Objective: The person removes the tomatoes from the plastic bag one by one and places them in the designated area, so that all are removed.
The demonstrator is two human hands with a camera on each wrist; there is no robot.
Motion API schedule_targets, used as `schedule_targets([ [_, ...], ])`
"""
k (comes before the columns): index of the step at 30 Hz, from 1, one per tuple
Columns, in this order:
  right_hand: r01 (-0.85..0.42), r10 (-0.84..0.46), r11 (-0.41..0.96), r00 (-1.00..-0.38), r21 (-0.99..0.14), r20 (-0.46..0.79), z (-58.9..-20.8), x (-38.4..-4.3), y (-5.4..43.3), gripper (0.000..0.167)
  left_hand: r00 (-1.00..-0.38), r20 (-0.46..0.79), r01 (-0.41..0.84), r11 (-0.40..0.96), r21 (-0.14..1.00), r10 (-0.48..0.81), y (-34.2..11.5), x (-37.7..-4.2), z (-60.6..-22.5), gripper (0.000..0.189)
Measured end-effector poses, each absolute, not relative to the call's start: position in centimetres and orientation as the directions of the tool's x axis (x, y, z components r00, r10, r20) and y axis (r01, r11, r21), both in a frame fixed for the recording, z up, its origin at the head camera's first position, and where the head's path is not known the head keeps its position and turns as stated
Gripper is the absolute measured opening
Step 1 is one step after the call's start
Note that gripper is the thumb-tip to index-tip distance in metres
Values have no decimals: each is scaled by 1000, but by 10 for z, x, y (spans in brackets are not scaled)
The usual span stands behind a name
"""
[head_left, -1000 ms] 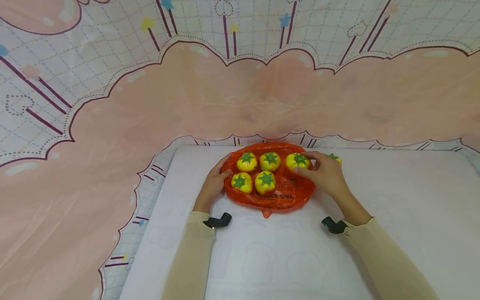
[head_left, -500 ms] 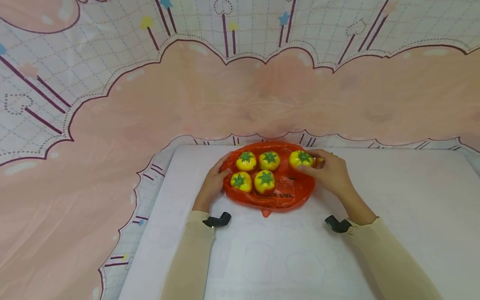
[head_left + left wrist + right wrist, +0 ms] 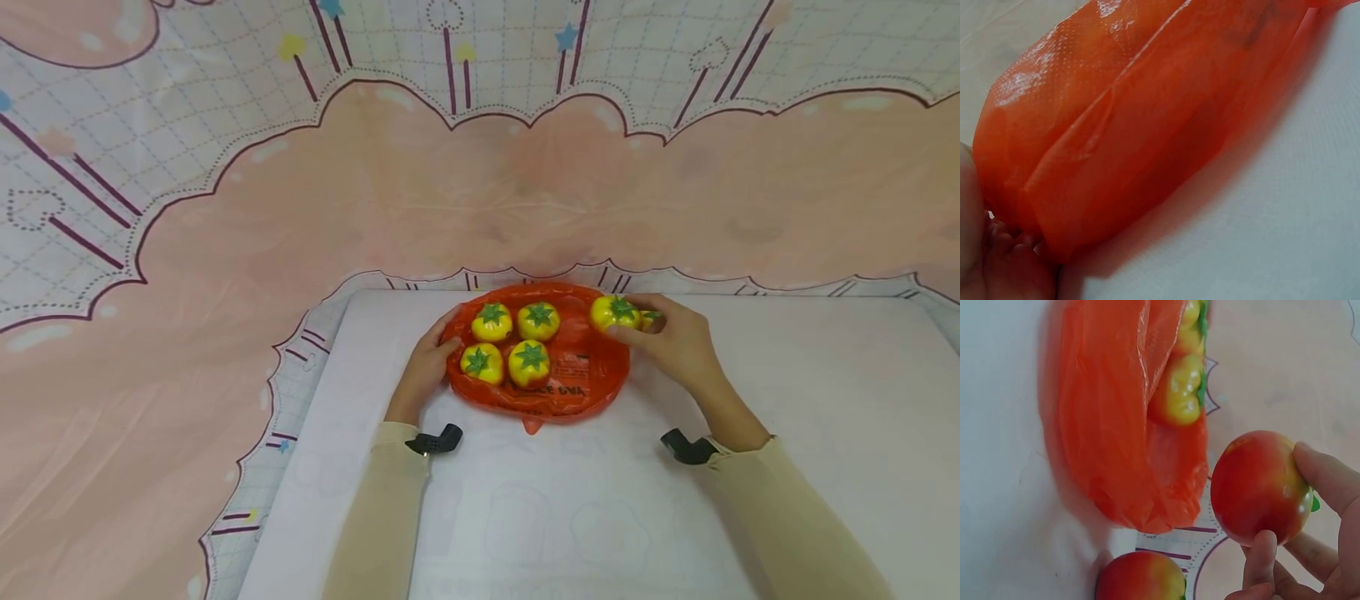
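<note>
A red plastic bag (image 3: 577, 400) lies spread open like a shallow bowl, with several yellow tomatoes (image 3: 492, 322) inside, each topped by a green star-shaped leaf. My left hand (image 3: 425, 367) grips the bag's left edge, its thumb over the rim; the left wrist view shows the crinkled side of the bag (image 3: 1129, 144). In my right hand (image 3: 678, 342), thumb and fingers pinch another tomato (image 3: 611, 312) over the bag's right edge. The right wrist view shows this tomato's (image 3: 1260, 487) red underside, held clear of the bag. One more tomato (image 3: 1141, 578) sits outside the bag, mostly hidden by my right hand in the head view.
The bag rests near the back edge of a white table (image 3: 540, 500). Behind it hangs a peach and white patterned cloth (image 3: 480, 192), which also runs down the table's left side. A small red tip of the bag (image 3: 532, 426) sticks out toward me.
My right hand has moved right with the pinched tomato, from above the bag's right part to its right edge. The left hand and the other tomatoes in the bag stay put.
</note>
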State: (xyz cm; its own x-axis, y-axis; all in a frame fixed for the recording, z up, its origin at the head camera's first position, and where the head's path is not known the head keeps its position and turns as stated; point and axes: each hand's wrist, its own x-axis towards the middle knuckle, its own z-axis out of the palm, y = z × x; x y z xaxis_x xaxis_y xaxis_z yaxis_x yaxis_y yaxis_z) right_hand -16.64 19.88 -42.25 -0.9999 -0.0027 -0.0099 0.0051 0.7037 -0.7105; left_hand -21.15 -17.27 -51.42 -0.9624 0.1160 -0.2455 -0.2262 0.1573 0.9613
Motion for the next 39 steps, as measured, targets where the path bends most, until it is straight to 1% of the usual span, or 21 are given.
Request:
schedule_targets([
  [5,6,2,714,-1000,-700,-7,-420,-164,204,77,-958,-256,-239,134,962,126,-171,-212,-516,51],
  [11,-16,7,714,-1000,-700,30,-420,-166,209,74,-961,-245,-227,147,963,125,-172,-214,-515,51],
  [16,-14,14,719,-999,-695,34,-421,-165,213,73,-961,-252,-234,147,961,116,-172,-213,-514,51],
  [28,37,63,733,-998,-679,14,-421,-163,225,74,-960,-254,-235,153,960,117,-172,-212,-514,51],
  [39,87,102,707,-995,-702,-20,-417,-161,233,76,-957,-267,-249,143,958,117,-172,-211,-514,50],
])
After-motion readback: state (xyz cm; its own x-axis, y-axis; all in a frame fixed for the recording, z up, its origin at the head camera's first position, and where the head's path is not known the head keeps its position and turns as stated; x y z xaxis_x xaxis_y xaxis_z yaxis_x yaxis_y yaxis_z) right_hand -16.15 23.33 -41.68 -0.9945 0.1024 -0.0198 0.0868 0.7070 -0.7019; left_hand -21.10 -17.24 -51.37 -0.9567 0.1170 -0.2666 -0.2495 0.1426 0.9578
